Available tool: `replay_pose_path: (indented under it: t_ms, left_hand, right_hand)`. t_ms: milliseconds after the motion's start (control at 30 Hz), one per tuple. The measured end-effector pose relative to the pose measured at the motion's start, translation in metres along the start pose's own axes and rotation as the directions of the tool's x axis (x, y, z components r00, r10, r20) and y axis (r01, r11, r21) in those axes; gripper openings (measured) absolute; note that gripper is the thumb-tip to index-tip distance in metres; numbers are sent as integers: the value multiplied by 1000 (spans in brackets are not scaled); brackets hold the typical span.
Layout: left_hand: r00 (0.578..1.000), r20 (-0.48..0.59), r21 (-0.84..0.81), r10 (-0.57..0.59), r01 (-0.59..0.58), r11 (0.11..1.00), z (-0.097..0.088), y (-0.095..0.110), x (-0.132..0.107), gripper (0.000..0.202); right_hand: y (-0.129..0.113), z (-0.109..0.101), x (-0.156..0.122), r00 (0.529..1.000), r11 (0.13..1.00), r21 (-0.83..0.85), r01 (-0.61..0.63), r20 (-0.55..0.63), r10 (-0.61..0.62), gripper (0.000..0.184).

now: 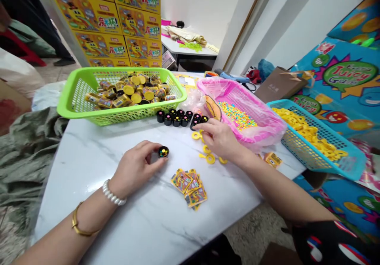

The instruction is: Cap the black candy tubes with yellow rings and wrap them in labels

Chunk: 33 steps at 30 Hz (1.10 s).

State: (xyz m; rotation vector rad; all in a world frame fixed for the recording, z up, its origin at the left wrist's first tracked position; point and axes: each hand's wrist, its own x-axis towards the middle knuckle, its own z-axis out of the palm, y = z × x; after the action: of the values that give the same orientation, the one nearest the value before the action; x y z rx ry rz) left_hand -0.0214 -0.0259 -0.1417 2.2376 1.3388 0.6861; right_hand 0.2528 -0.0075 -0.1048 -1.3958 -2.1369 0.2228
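Observation:
My left hand has its thumb and fingers closed around a small black cup, which stands upright on the table with colourful candy beads inside. My right hand reaches over loose yellow plastic rings. Its index finger is stretched out to the front of a group of black cups, at or against the nearest one; the thumb side is partly hidden. Pink or yellow pieces show in the tops of those cups. Between my hands, nearer to me, lies a small pile of printed yellow wrappers.
A green basket holds many wrapped cups. Candy beads fill part of a plastic-lined pink basket. On the right, a blue basket contains yellow rings. Yellow cartons are stacked behind the marble-patterned table. A person's leg shows far left.

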Motion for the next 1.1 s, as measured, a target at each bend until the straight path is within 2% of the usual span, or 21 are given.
replay_pose_path:
  t_ms: [67, 100, 167, 233, 267, 333, 400, 467, 500, 533, 567, 633, 667, 733, 767, 800, 867, 967, 1000, 1033, 1100]
  left_hand:
    - [999, 33, -9, 4, -3, 1000, -3, 1, 0, 30]
    - [999, 53, -18, 8, -7, 1000, -5, 2, 0, 28]
    - [997, 79, -37, 18, -16, 999, -8, 3, -1, 26]
    - [996, 81, -45, 22, -18, 999, -9, 3, -2, 25]
    - [997, 80, -44, 17, -13, 999, -9, 3, -3, 25]
    - [997, 74, -43, -1, 4, 999, -9, 3, -4, 25]
    - [998, 67, -44, -18, 21, 999, -8, 2, -6, 24]
    - [999, 46, -43, -26, 28, 999, -7, 1, -6, 23]
    - [999, 32, -42, -27, 28, 999, -7, 0, -7, 23]
    - [999, 18, -38, -28, 28, 999, -7, 0, -7, 23]
    - [1000, 8, -32, -29, 30, 999, -7, 0, -7, 23]
    - [999, 9, -24, -33, 33, 999, -8, -1, -7, 23]
    - [999, 20, -23, -36, 36, 999, -8, -1, -6, 23]
    - [999, 30, -23, -43, 44, 999, -8, -1, -6, 24]
    - [999, 25, -25, -47, 47, 999, -8, -1, -6, 24]
    - [999, 17, -28, -50, 50, 998, -8, -1, -6, 25]
    - [999, 8, -42, -50, 50, 998, -7, -2, -6, 25]
    - [1000, 26, -95, -17, 19, 995, -6, -3, -6, 26]
    - [1000, 30, -113, 0, 3, 994, -5, -3, -6, 26]
    - [999, 32, -128, 15, -10, 992, -5, -2, -6, 26]
    - [999, 35, -144, 23, -17, 989, -4, -1, -6, 25]
  right_hand:
    - [-10, 5, 5, 986, 963, 239, -122, 137, 91, 30]
    - [-16, 8, 7, 962, 895, 395, -208, 248, 114, 27]
    - [-27, 15, 12, 871, 683, 614, -397, 487, 68, 23]
    - [-36, 22, 16, 774, 531, 651, -543, 633, 16, 30]
    - [-39, 25, 19, 739, 508, 629, -588, 673, 22, 32]
    - [-40, 31, 23, 695, 556, 544, -629, 713, 88, 29]
    - [-37, 35, 25, 690, 702, 438, -561, 716, 105, 23]
    - [-33, 36, 27, 727, 872, 332, -359, 686, 38, 18]
    - [-31, 36, 28, 756, 928, 285, -239, 655, -7, 16]
    - [-31, 36, 30, 788, 958, 248, -146, 614, -39, 13]
    - [-31, 36, 31, 819, 967, 231, -109, 572, -44, 10]
    - [-34, 37, 35, 851, 921, 319, -223, 525, 24, 9]
    - [-36, 38, 37, 839, 849, 410, -333, 540, 68, 9]
    - [-39, 41, 40, 783, 648, 556, -521, 614, 102, 14]
    - [-39, 42, 40, 758, 576, 584, -571, 645, 97, 19]
    - [-38, 43, 40, 747, 552, 587, -592, 657, 102, 27]
    - [-36, 45, 36, 768, 620, 541, -568, 619, 163, 35]
    - [-31, 43, 29, 831, 787, 425, -447, 523, 190, 13]
    - [-30, 42, 27, 838, 813, 413, -409, 522, 157, 16]
    - [-30, 41, 26, 826, 813, 423, -401, 550, 122, 21]
    - [-32, 41, 24, 752, 728, 483, -487, 656, 67, 23]
